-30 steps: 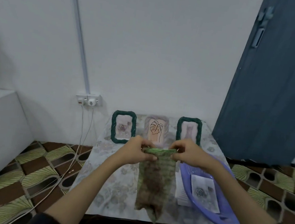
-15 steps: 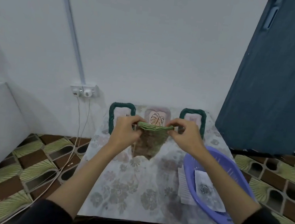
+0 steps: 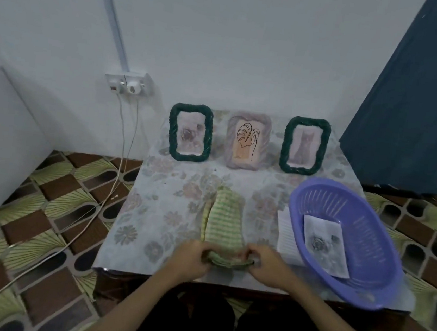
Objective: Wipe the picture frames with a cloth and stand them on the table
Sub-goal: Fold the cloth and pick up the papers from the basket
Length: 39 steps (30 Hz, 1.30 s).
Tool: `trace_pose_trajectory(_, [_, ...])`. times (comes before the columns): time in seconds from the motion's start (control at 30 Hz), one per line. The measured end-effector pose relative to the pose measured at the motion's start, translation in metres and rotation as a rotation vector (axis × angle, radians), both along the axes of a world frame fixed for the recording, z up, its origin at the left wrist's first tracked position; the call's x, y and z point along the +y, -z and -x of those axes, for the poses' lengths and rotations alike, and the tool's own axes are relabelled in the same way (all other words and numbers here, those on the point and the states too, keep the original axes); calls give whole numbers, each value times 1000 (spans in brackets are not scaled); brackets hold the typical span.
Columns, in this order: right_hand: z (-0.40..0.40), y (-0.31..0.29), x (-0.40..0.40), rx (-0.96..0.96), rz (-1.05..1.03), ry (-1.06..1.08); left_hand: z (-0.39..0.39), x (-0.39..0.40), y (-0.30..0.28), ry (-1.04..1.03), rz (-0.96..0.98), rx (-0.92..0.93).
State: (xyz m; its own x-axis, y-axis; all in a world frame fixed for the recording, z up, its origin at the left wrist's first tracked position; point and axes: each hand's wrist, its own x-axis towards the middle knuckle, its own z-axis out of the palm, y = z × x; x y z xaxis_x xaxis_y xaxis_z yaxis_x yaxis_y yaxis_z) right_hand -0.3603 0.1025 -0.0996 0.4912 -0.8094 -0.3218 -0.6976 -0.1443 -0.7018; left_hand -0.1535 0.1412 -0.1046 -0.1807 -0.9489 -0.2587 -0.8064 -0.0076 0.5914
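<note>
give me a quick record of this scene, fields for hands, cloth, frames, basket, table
left hand: left hand grips the near left end of the cloth
right hand: right hand grips the near right end
cloth: green cloth lies folded on the table, pointing toward the frames
frames: three stand at the back: left green frame, pink frame, right green frame
basket: purple basket at the right, a paper sheet inside
table: table has a floral cover

The cloth (image 3: 224, 219) no longer hangs in the air before the pink frame (image 3: 248, 141); it now lies flat on the table, stretching toward that frame, with both hands (image 3: 192, 259) (image 3: 268, 266) lowered, pinching its near edge.
</note>
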Motion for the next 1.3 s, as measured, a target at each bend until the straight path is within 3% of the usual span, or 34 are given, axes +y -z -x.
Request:
trace_pose_trajectory(0.2, [-6, -26, -13, -360, -261, 273, -2, -8, -9, -45, -51, 259])
trace_pose_trajectory(0.37, [-18, -57, -38, -732, -339, 548, 6, -24, -28, -369, -139, 792])
trace_pose_trajectory(0.53, [-20, -107, -74, -907, -344, 618, 2, -38, -40, -240, -328, 758])
trace_pose_trajectory(0.7, [-7, -117, -110, -1001, -380, 798, -12, -44, -41, -386, -560, 1176])
trace_pose_trajectory(0.8, [2, -95, -117, -928, -435, 842, -34, -42, -32, -412, -617, 1217])
trace_pose_trajectory(0.93, [0, -52, -117, -758, -421, 890, -56, -37, -6, -463, -623, 957])
trace_pose_trajectory(1.0, [-6, -37, -117, -641, -348, 872, -60, -35, 7, -561, -573, 952])
trace_pose_trajectory(1.1, [-18, -23, -105, -167, 52, 646, -59, -29, 15, -629, -503, 915])
trace_pose_trajectory(1.17, [-31, -15, -80, -20, 263, 476, -60, -29, 15, -518, -475, 743])
trace_pose_trajectory(1.3, [-66, 2, -1, 32, 138, 9, -60, -27, 4, -333, -491, 593])
